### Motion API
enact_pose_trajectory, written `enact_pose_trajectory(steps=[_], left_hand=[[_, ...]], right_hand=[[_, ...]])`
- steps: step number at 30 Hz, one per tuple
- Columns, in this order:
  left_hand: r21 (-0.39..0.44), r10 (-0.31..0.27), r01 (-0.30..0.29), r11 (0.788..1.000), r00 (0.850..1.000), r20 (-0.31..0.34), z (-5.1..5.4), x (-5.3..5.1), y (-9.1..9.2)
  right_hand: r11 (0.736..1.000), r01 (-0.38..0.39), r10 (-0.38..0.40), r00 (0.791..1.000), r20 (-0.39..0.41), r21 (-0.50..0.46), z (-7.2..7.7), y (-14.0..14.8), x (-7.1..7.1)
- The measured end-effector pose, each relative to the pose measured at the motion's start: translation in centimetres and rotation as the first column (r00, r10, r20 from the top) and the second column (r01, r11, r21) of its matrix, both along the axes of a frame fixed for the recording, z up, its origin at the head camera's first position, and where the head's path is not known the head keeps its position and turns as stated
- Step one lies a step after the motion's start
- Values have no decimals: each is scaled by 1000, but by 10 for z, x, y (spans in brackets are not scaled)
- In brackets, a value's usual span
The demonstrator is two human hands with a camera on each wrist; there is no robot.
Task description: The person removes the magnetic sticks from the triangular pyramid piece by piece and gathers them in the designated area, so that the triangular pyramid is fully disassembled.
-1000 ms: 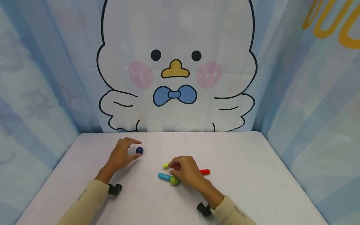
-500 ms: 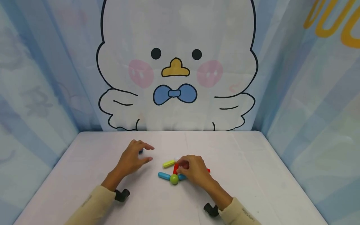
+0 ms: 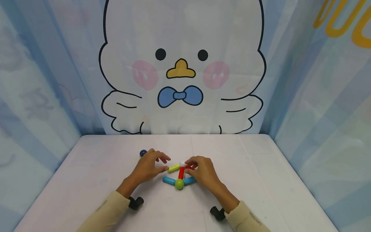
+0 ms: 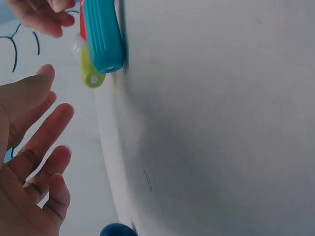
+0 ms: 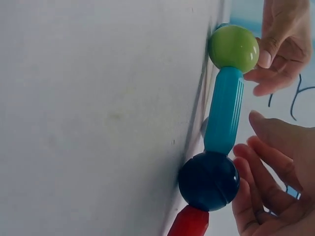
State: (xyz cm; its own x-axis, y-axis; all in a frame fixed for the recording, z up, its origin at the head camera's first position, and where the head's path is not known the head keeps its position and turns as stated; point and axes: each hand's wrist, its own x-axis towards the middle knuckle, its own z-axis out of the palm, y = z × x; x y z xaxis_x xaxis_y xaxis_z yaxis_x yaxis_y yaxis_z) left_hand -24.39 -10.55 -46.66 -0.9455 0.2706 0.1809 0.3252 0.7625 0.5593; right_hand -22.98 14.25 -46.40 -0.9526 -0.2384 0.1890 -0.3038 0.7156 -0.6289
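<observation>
On the table, a green ball (image 3: 179, 184) joins a left blue rod (image 3: 168, 180), a right blue rod (image 3: 189, 180) and an upright-pointing red rod (image 3: 181, 173). That red rod reaches a whitish ball (image 3: 182, 164), from which a yellow rod (image 3: 174, 168) runs left. My left hand (image 3: 149, 166) hovers beside the yellow rod, fingers spread, holding nothing. My right hand (image 3: 203, 170) is over the right side, its thumb and fingers apart. The right wrist view shows it beside a dark blue ball (image 5: 209, 181) between the blue rod and another red rod (image 5: 189, 222); head view hides that ball.
A loose dark blue ball (image 3: 143, 153) lies behind my left hand. The white table (image 3: 261, 193) ends at a curtain (image 3: 185, 119) with a printed cartoon bird. Black wrist cameras (image 3: 136, 203) hang below both sleeves.
My left hand has moved right, away from the loose dark blue ball to the yellow rod. My right hand has shifted slightly right and back, uncovering the red rod and right blue rod.
</observation>
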Motion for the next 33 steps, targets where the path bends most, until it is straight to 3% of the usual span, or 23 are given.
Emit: enact_pose_trajectory(steps=[8,15,33], left_hand=[[-39,-48,49,998,998,36,-3,-9,16],[-73,-55,59,996,997,59,-2,-10,26],[-103,-104,110,989,993,60,-7,-17,31]], right_hand=[[999,40,-40,999,5,11,0,-8,-10],[999,39,-40,999,35,24,-1,-14,-18],[999,40,-41,997,59,29,-3,-20,-23]])
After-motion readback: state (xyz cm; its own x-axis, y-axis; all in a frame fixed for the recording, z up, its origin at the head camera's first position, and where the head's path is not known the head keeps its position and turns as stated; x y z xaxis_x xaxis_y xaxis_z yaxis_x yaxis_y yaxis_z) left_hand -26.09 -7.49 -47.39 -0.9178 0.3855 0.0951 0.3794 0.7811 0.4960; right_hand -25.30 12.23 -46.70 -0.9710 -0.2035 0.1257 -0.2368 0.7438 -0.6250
